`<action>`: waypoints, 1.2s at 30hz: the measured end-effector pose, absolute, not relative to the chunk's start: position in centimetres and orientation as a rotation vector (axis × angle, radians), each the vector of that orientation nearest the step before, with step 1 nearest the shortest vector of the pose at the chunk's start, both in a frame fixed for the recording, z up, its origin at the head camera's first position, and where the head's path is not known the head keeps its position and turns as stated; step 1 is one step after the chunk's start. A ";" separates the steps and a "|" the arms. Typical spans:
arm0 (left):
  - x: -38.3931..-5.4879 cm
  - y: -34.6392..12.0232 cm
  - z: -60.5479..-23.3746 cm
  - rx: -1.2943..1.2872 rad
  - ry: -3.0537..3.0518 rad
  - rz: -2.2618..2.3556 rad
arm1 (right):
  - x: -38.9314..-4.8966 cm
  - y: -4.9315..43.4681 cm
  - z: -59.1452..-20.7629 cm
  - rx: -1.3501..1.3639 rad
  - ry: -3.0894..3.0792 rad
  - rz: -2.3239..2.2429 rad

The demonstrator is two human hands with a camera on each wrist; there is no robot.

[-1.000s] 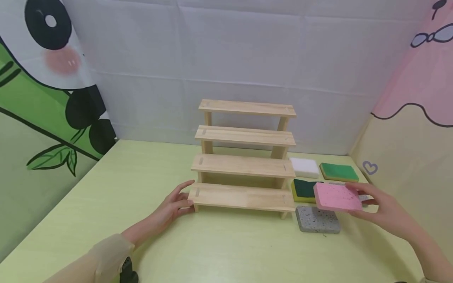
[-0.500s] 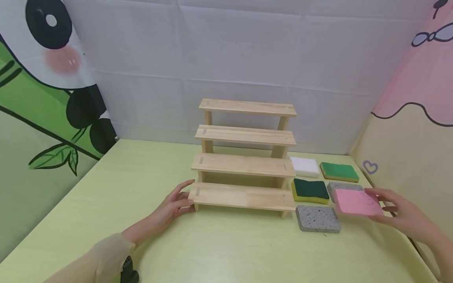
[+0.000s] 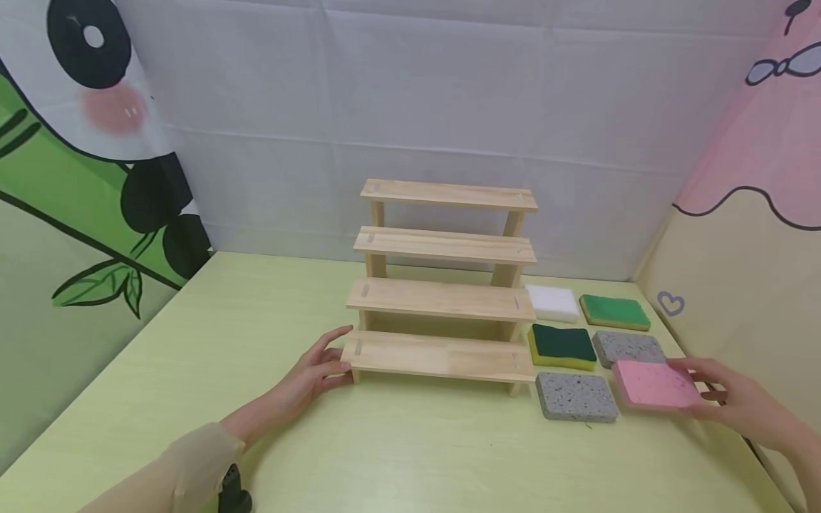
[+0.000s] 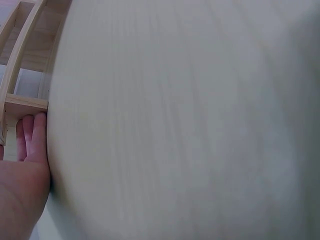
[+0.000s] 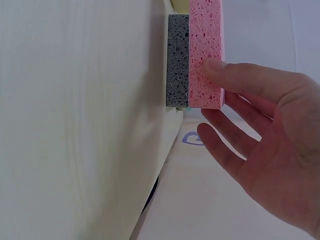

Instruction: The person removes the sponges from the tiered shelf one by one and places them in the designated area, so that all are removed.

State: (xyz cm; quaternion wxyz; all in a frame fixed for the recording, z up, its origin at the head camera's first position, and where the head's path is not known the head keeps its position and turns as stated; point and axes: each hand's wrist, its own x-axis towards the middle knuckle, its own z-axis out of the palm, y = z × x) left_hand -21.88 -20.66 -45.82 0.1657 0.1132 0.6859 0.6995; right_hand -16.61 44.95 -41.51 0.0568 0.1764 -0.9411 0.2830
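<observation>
A pink sponge (image 3: 657, 385) is pinched by my right hand (image 3: 737, 399) at its right end, low over the table's right side. In the right wrist view the thumb presses the pink sponge's (image 5: 205, 55) near face, and some fingers hang free below. Just behind it in the head view lies a grey speckled sponge (image 3: 628, 347). My left hand (image 3: 317, 367) rests on the table at the left end of a four-step wooden shelf (image 3: 439, 356). Its straight fingers (image 4: 37, 137) touch the shelf's side in the left wrist view.
Beside the shelf's right end lie a white sponge (image 3: 551, 303), a green-topped sponge (image 3: 614, 312), a dark green and yellow sponge (image 3: 562, 347) and another grey sponge (image 3: 576, 397). A white cloth wall (image 3: 436, 85) stands behind, with printed side walls left and right.
My right hand has carried the pink sponge rightward, then down and nearer, away from over the dark green sponge, uncovering the rear grey sponge. The left hand and shelf have stayed put.
</observation>
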 end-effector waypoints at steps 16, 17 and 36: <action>-21.8 -20.6 -45.8 0.248 1.980 1.981 | -16.9 45.8 -42.8 0.601 -2.929 1.026; -21.8 -20.6 -45.7 0.249 1.978 1.983 | -17.0 45.9 -42.9 0.597 -2.937 1.034; -21.8 -20.6 -45.6 0.265 1.976 1.974 | -17.4 46.7 -43.4 0.626 -3.050 1.096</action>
